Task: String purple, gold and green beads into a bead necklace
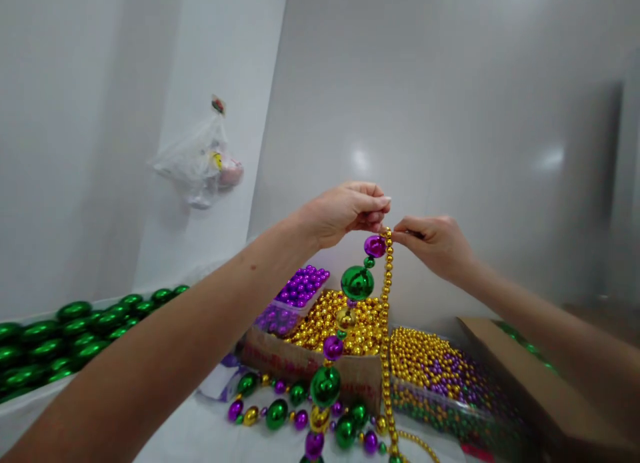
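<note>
My left hand [345, 213] is raised in front of me, fingers pinched on the top of a strand of big green, purple and gold beads [357, 283] that hangs down to the table. My right hand [433, 243] meets it from the right, fingers pinched on the top of a thin strand of small gold beads [386, 329] that drops straight down. The two strand ends touch between my fingertips. More of the big-bead strand [300, 409] lies coiled on the white table below.
A cardboard box of gold beads [320, 363] stands behind the strands, a clear tub of purple beads [300, 286] behind it. A tub of mixed small beads [440, 376] sits right, a brown carton [525, 389] beyond. Large green beads [75, 336] fill a tray left. A plastic bag [200, 159] hangs on the wall.
</note>
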### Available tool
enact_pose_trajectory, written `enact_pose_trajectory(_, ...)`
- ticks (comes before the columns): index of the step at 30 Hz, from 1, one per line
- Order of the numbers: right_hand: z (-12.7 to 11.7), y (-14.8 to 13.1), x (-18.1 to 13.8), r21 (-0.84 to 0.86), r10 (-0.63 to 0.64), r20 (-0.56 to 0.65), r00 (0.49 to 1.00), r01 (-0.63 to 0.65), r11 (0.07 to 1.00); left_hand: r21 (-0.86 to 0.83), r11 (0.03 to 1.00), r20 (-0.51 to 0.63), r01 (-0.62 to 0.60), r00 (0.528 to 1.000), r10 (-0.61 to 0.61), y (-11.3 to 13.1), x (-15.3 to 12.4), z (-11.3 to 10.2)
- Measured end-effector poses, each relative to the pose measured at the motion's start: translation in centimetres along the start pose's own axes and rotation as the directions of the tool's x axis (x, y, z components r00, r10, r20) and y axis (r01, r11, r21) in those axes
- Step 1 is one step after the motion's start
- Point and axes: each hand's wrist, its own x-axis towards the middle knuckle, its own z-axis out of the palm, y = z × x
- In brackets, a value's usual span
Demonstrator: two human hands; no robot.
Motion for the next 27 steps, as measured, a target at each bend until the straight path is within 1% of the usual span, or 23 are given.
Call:
enact_pose_trajectory(1,-0.4,-0.3,-0.5,0.019,0.011,-0.001,1.000,-0.011,1.000,0.030,0.999,0.030,-0.031,0.999,0.030,0.2,-0.3,0.4)
enact_pose_trajectory(3,-1.2,-0.8,-1.8,0.056,0.044,0.006,0.999,-0.044,0.997,0.089,0.993,0.134,-0.080,0.989,0.068,0.4,-1.1,1.5)
enact_pose_trajectory(5,-1.8,-1.3,-3.8,0.086,0.082,0.022,0.996,-0.083,0.993,0.136,0.987,0.263,-0.086,0.964,0.047,0.3,-1.9,2.5)
enact_pose_trajectory(6,-2.0,-1.5,-5.0,0.097,0.102,0.039,0.994,-0.106,0.990,0.154,0.986,0.316,-0.071,0.949,0.019,0.1,-2.3,3.0)
enact_pose_trajectory(8,-2.0,-1.9,-7.5,0.097,0.151,0.090,0.985,-0.159,0.982,0.171,0.985,0.373,-0.020,0.927,-0.046,-1.1,-2.9,4.1)
enact_pose_trajectory(10,-1.6,-2.3,-10.2,0.088,0.208,0.163,0.965,-0.224,0.971,0.161,0.985,0.392,0.056,0.913,-0.116,-3.2,-3.2,5.0)
enact_pose_trajectory(11,-1.2,-2.5,-11.5,0.089,0.240,0.219,0.946,-0.265,0.960,0.147,0.984,0.402,0.099,0.903,-0.151,-4.5,-3.3,5.5)
enact_pose_trajectory(13,-0.3,-2.7,-14.1,0.117,0.300,0.341,0.891,-0.357,0.927,0.112,0.977,0.432,0.184,0.876,-0.214,-7.9,-3.7,6.5)
enact_pose_trajectory(15,0.6,-2.9,-16.5,0.158,0.330,0.474,0.816,-0.448,0.880,0.047,0.959,0.449,0.280,0.851,-0.271,-11.6,-4.5,7.4)
enact_pose_trajectory(18,1.7,-3.0,-19.8,0.208,0.303,0.641,0.705,-0.540,0.816,-0.106,0.887,0.470,0.450,0.809,-0.354,-16.9,-6.7,8.6)
enact_pose_trajectory(21,2.4,-3.6,-22.8,0.240,0.261,0.785,0.561,-0.665,0.708,-0.237,0.789,0.497,0.567,0.769,-0.403,-21.1,-9.7,9.7)
enact_pose_trajectory(23,2.8,-4.7,-24.7,0.201,0.297,0.824,0.483,-0.739,0.643,-0.309,0.714,0.502,0.628,0.745,-0.439,-23.3,-11.6,10.7)
enact_pose_trajectory(24,3.0,-5.3,-25.7,0.155,0.349,0.816,0.461,-0.756,0.636,-0.339,0.673,0.505,0.657,0.731,-0.459,-24.2,-12.4,11.3)
enact_pose_trajectory(27,3.4,-7.5,-28.7,0.001,0.517,0.743,0.425,-0.773,0.635,-0.375,0.562,0.512,0.737,0.670,-0.537,-26.2,-14.4,13.2)
